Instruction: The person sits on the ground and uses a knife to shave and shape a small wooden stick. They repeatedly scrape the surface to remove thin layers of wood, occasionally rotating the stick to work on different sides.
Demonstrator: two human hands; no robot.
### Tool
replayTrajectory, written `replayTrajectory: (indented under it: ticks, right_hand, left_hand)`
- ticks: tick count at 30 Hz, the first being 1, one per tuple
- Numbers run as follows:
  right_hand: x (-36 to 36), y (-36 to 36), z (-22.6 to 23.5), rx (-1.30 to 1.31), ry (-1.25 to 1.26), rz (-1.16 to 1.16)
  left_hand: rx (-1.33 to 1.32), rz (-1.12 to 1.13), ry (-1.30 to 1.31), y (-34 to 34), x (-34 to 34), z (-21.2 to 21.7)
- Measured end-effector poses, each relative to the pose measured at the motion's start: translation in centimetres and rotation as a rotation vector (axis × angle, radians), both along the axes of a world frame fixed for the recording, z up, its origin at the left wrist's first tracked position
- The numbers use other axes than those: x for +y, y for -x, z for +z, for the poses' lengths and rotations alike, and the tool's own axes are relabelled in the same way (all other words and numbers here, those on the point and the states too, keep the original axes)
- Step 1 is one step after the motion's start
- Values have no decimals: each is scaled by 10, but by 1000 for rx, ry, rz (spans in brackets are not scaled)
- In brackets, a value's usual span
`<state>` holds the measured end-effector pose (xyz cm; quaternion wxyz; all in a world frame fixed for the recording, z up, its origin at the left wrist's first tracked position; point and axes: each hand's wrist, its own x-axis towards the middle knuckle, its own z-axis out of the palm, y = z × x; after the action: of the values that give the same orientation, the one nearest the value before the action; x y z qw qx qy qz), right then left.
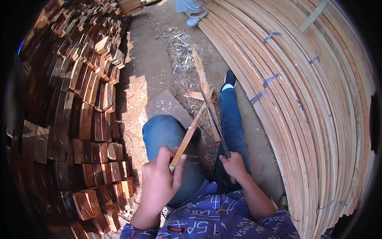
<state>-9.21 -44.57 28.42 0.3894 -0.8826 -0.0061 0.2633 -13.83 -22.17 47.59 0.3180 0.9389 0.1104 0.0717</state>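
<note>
My left hand (161, 177) pinches the near end of a wooden stick (186, 140) between thumb and fingers. The stick slants up and away to the right, and its far part looks rough. In my right hand (234, 165) is a long, thin, dark-bladed knife (217, 127), gripped by its handle, whose end shows below the fist. The blade points away and slightly left. Near their far ends, stick and blade cross in view; I cannot tell whether they touch. Both hands are over my lap, with one leg bent and the other stretched out.
A long wooden slat (202, 73) and a short split piece (194, 95) lie among shavings ahead, beside a flat board (169, 105). Stacked timber (89, 123) rises on the left. Long strips (294, 107) tied in bundles fill the right. Another person's clog (197, 18) is at the top.
</note>
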Motion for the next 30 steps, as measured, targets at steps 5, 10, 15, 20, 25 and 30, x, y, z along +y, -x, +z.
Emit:
replayTrajectory:
  ticks: [5, 10, 15, 20, 25, 30]
  right_hand:
    - [26, 6, 49, 44, -354, -87]
    - [77, -27, 97, -174, -439, 103]
    - [49, -17, 64, -228, -281, 113]
    - [25, -14, 36, -121, -39, 125]
    - [10, -2, 36, -12, -60, 95]
    - [1, 3, 12, -53, -21, 198]
  left_hand:
    - [-10, -22, 1, -3, -18, 3]
    - [141, 155, 30, -8, -16, 16]
    - [46, -118, -72, -2, -6, -1]
    - [-11, -361, -200, 1, 5, -2]
    - [-46, -577, -288, 6, 13, -9]
    - [118, -698, -320, 8, 21, 10]
